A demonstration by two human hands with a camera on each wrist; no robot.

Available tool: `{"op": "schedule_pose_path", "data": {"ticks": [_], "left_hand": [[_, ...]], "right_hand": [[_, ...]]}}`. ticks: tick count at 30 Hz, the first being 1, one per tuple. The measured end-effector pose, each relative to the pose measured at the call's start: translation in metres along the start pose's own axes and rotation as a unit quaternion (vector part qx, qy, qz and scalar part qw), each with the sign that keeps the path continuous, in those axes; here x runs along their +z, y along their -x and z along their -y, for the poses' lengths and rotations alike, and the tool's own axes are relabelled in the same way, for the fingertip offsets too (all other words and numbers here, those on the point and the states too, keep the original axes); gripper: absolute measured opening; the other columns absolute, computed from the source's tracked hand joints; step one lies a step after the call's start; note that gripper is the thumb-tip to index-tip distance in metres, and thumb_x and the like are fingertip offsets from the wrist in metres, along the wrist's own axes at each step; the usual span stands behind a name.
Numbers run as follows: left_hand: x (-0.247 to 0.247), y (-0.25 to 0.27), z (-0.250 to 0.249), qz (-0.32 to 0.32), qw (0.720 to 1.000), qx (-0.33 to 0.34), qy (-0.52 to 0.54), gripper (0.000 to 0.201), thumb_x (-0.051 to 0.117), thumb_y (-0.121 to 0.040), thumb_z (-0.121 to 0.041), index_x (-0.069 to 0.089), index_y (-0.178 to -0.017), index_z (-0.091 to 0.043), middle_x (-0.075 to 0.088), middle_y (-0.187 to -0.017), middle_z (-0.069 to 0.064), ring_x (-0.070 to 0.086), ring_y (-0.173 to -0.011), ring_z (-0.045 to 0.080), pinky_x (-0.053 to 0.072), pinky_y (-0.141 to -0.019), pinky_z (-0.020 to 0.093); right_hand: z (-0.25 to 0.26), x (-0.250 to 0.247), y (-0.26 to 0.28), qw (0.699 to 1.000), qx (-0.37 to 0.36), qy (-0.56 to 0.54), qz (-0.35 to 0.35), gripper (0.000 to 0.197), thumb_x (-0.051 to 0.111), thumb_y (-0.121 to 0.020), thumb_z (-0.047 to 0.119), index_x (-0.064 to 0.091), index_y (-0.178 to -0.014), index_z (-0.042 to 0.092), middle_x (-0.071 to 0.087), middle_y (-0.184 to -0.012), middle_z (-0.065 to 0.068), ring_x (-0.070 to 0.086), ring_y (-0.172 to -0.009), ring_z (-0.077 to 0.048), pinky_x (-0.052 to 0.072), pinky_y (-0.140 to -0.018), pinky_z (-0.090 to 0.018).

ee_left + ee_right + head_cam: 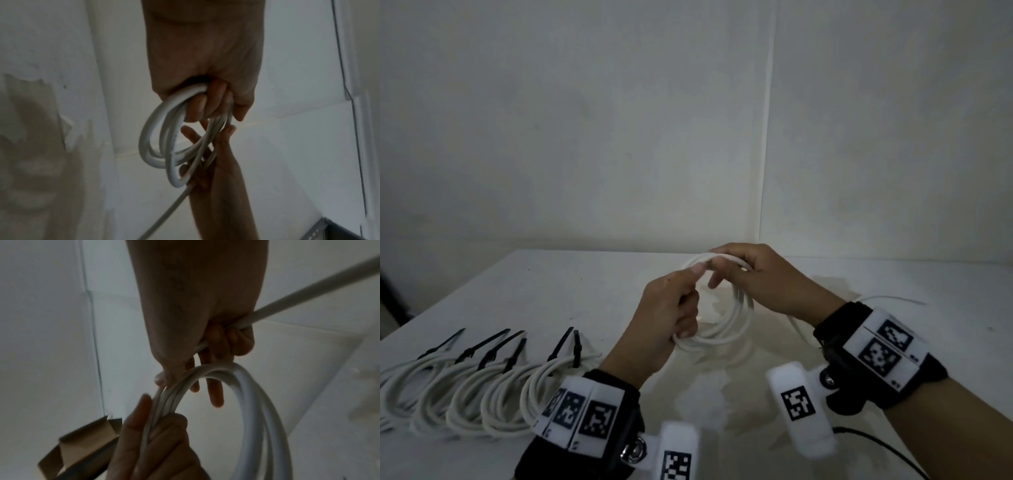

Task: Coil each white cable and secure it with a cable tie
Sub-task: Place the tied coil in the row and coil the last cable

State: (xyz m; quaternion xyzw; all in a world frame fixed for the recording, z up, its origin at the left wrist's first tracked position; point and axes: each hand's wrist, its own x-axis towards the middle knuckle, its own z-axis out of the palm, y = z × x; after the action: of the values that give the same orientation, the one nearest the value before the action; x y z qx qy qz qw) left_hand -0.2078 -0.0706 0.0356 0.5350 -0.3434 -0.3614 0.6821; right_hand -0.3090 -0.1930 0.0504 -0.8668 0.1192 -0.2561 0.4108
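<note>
Above the middle of the white table (585,294) I hold a white cable (726,332) wound into several loops. My left hand (674,308) grips the near side of the coil (156,146), fingers curled round the strands. My right hand (750,274) holds the far top of the coil (236,381), with the loose tail (308,293) running out through its curled fingers. The tail (893,299) trails to the right over the table. No cable tie is on this coil.
Several coiled white cables (482,394) bound with black cable ties (566,344) lie in a row at the table's left front. A brown cardboard box (82,446) shows in the right wrist view. A black cord (876,442) runs at the lower right.
</note>
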Motion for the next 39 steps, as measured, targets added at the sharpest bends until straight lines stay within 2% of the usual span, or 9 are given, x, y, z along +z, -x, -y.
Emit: {"op": "schedule_pose_path", "data": {"ticks": [2,4,9,14,17,21,26,32,39], "left_hand": [[-0.003,-0.002,-0.003,-0.013,0.997,-0.002,0.076,0.038,0.047,-0.089,-0.028,0.029,-0.057,-0.017,0.021,-0.035,-0.007,0.017,-0.028,0.005,0.018,-0.033,0.017],[-0.008,-0.005,-0.007,-0.008,0.992,0.0,0.125,0.036,0.052,-0.079,-0.035,0.03,-0.057,-0.017,0.022,-0.034,-0.008,0.018,-0.026,0.004,0.021,-0.032,0.015],[-0.014,-0.005,-0.012,0.034,0.992,-0.025,0.12,0.027,0.05,-0.07,-0.031,0.037,-0.052,-0.015,0.025,-0.033,-0.005,0.024,-0.026,0.008,0.034,-0.036,0.017],[-0.016,-0.005,-0.008,0.041,0.989,-0.042,0.134,0.026,0.044,-0.075,-0.021,0.042,-0.05,-0.014,0.027,-0.035,-0.005,0.027,-0.029,0.008,0.037,-0.039,0.018],[-0.017,-0.004,-0.005,0.051,0.985,-0.049,0.157,0.02,0.046,-0.071,-0.023,0.039,-0.055,-0.014,0.026,-0.035,-0.007,0.025,-0.027,0.006,0.035,-0.037,0.017],[-0.016,-0.004,-0.003,0.049,0.982,-0.059,0.172,0.021,0.048,-0.07,-0.024,0.041,-0.052,-0.015,0.025,-0.035,-0.007,0.023,-0.027,0.005,0.033,-0.036,0.017],[-0.003,-0.003,-0.002,-0.001,0.991,-0.044,0.126,0.043,0.054,-0.073,-0.049,0.035,-0.052,-0.016,0.023,-0.035,-0.006,0.021,-0.028,0.007,0.031,-0.036,0.018],[0.007,-0.006,-0.002,-0.021,0.991,-0.03,0.129,0.045,0.046,-0.09,-0.042,0.031,-0.056,-0.016,0.021,-0.035,-0.006,0.02,-0.027,0.006,0.028,-0.035,0.016],[0.001,-0.005,-0.003,0.022,0.993,-0.041,0.105,0.041,0.046,-0.086,-0.044,0.036,-0.058,-0.014,0.026,-0.039,-0.005,0.028,-0.033,0.008,0.04,-0.043,0.021]], "right_hand": [[0.0,-0.003,0.005,0.997,0.049,-0.049,0.037,0.026,0.066,-0.082,0.025,0.063,-0.105,0.012,0.07,-0.083,-0.009,0.056,-0.066,-0.008,0.04,-0.052,-0.017],[0.001,-0.006,0.008,0.992,0.076,-0.071,0.065,0.031,0.068,-0.082,0.012,0.059,-0.111,0.017,0.072,-0.083,-0.004,0.052,-0.06,-0.01,0.035,-0.047,-0.019],[0.006,-0.015,0.008,0.993,0.052,-0.066,0.085,0.035,0.06,-0.084,-0.002,0.056,-0.109,0.024,0.069,-0.079,0.001,0.05,-0.056,-0.007,0.035,-0.045,-0.02],[0.003,-0.01,0.011,0.993,0.063,-0.083,0.053,0.038,0.051,-0.085,-0.007,0.06,-0.104,0.025,0.066,-0.072,0.005,0.045,-0.05,-0.005,0.032,-0.044,-0.022],[0.001,-0.006,0.015,0.984,0.093,-0.146,0.05,0.031,0.052,-0.087,-0.003,0.061,-0.107,0.019,0.062,-0.069,0.0,0.036,-0.051,-0.011,0.027,-0.045,-0.023],[-0.001,-0.008,0.018,0.98,0.073,-0.167,0.079,0.027,0.052,-0.085,0.029,0.058,-0.108,0.017,0.057,-0.062,0.003,0.034,-0.046,-0.007,0.027,-0.043,-0.019],[-0.006,-0.003,0.016,0.992,0.055,-0.116,0.013,0.018,0.048,-0.093,0.024,0.06,-0.104,0.016,0.052,-0.054,0.008,0.037,-0.044,-0.005,0.03,-0.041,-0.019],[-0.007,-0.003,0.014,0.991,0.052,-0.119,-0.041,0.013,0.05,-0.094,0.018,0.062,-0.096,0.016,0.052,-0.049,0.01,0.039,-0.043,-0.003,0.03,-0.04,-0.016],[-0.001,-0.017,0.015,0.993,0.086,-0.077,0.003,0.01,0.053,-0.088,0.002,0.06,-0.089,0.008,0.059,-0.053,0.005,0.04,-0.057,-0.022,0.03,-0.046,-0.026]]}}
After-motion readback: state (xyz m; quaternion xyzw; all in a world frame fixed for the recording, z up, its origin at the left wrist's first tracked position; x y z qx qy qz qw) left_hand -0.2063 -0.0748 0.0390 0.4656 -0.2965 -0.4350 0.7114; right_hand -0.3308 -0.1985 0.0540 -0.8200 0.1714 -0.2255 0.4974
